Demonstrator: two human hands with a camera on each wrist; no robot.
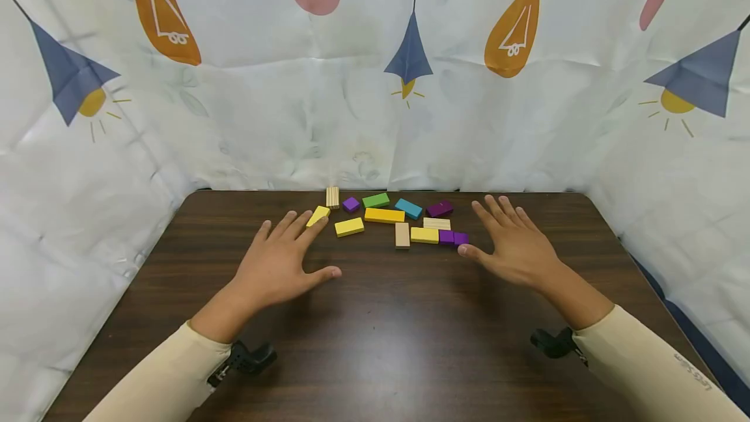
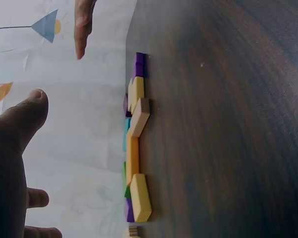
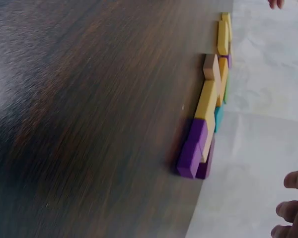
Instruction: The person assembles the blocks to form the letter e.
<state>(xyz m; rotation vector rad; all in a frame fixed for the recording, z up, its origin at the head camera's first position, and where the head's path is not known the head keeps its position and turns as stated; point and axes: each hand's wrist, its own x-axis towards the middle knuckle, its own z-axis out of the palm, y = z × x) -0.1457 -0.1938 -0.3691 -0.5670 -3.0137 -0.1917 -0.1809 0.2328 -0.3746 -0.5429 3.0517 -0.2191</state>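
Observation:
Both hands hover over the table with fingers spread, holding nothing. The left hand is nearest to a yellow block, which its index finger partly overlaps in the head view; a second yellow block lies to its right. The right hand has its thumb beside a purple block at the group's right end. Between the hands lie an orange block, a green block, a blue block, a tan block and a third yellow block. Fingers also show in both wrist views.
A striped pale wooden block and a small purple block lie near the back edge of the dark wooden table. A dark purple block is at the back right. Behind hangs a white printed curtain.

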